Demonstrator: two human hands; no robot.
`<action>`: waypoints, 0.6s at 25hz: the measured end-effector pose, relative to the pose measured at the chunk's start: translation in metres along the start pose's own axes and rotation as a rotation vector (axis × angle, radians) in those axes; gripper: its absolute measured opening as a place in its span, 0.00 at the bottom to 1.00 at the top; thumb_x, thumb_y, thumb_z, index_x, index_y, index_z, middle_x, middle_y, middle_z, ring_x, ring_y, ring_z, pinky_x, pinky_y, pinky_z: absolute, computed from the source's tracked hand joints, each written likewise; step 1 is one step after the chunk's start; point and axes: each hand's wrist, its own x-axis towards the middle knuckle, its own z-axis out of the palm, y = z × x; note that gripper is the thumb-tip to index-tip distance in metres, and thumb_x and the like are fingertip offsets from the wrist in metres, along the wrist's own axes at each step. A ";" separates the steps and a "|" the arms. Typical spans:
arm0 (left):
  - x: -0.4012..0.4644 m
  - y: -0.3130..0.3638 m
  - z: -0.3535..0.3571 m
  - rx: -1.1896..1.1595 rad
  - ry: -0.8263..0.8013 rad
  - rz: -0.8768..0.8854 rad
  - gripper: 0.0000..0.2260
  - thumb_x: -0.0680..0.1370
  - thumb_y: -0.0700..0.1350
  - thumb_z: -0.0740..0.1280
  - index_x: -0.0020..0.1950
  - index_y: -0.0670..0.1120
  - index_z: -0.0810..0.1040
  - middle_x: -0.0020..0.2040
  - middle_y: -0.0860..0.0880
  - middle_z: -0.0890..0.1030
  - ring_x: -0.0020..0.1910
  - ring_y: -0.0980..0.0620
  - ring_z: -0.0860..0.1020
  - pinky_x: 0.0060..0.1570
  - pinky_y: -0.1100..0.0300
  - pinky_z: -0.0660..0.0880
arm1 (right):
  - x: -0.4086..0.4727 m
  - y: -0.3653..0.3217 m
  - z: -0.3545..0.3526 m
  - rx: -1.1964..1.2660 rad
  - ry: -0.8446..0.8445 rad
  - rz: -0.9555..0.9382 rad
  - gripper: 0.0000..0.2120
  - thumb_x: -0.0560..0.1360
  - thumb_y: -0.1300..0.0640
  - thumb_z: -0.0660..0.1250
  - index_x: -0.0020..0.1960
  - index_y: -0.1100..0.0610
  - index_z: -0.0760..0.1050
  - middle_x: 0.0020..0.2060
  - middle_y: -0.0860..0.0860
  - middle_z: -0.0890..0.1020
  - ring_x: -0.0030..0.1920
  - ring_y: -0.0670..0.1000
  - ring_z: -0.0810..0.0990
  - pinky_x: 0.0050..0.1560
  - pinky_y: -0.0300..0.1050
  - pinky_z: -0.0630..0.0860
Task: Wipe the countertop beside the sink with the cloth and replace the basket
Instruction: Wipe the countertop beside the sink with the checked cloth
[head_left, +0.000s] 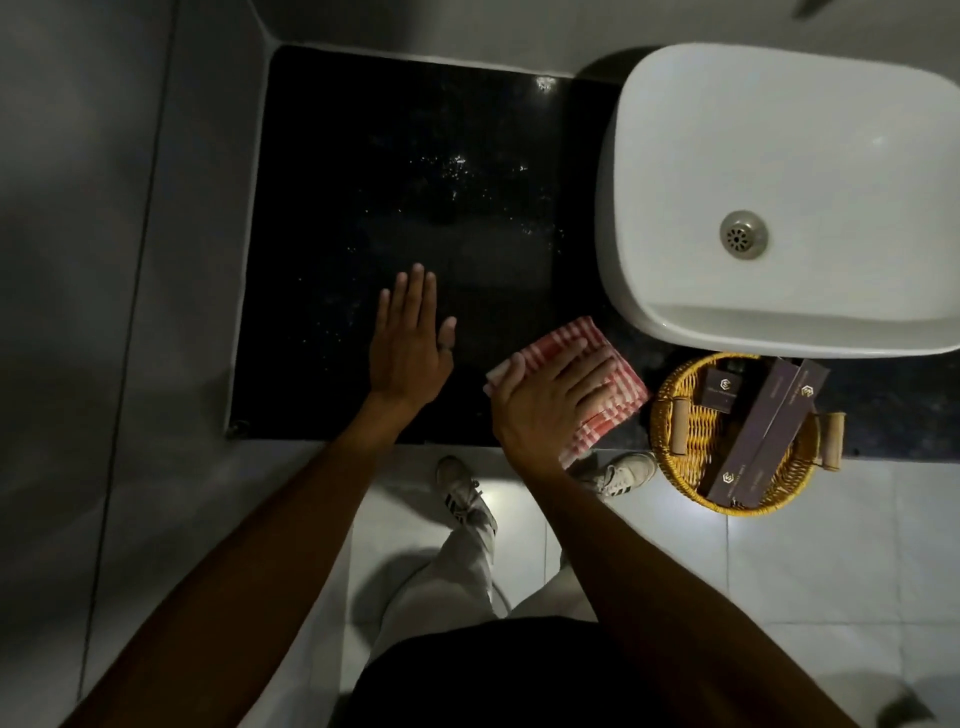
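Flat right hand (550, 400) presses checked cloth (576, 335); speckled black countertop (395, 156).

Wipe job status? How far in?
Done: basket sits aside in front of the sink, off the wiping area. In hand: right hand presses the cloth flat near the front edge; left hand lies flat on the countertop. Left: droplets glint mid-countertop, so most wiping, then the basket goes back.

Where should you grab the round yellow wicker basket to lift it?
By the two pale wooden handles on opposite sides of the round yellow wicker basket, coming down from above. They stand clear of the weave, and lifting both keeps it level, so the long purple boxes lying inside should stay put.
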 end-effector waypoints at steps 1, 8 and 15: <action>0.000 -0.003 0.000 0.004 0.012 0.017 0.28 0.87 0.55 0.50 0.84 0.42 0.55 0.84 0.42 0.57 0.84 0.44 0.54 0.83 0.45 0.51 | 0.005 -0.008 0.003 0.018 0.013 0.015 0.41 0.82 0.35 0.47 0.83 0.64 0.45 0.82 0.67 0.47 0.82 0.68 0.45 0.79 0.70 0.49; 0.002 -0.002 0.000 0.090 0.014 0.003 0.28 0.87 0.54 0.50 0.84 0.41 0.55 0.84 0.42 0.57 0.84 0.44 0.55 0.83 0.45 0.52 | 0.077 -0.102 0.012 0.074 0.027 0.097 0.41 0.82 0.38 0.52 0.81 0.68 0.52 0.79 0.72 0.54 0.80 0.71 0.51 0.78 0.70 0.43; 0.001 -0.003 -0.001 0.067 0.014 0.000 0.29 0.87 0.55 0.50 0.84 0.42 0.54 0.85 0.42 0.56 0.85 0.44 0.53 0.84 0.46 0.49 | 0.154 -0.150 0.008 0.018 0.052 0.090 0.41 0.81 0.37 0.52 0.81 0.67 0.52 0.79 0.71 0.55 0.80 0.71 0.54 0.78 0.69 0.45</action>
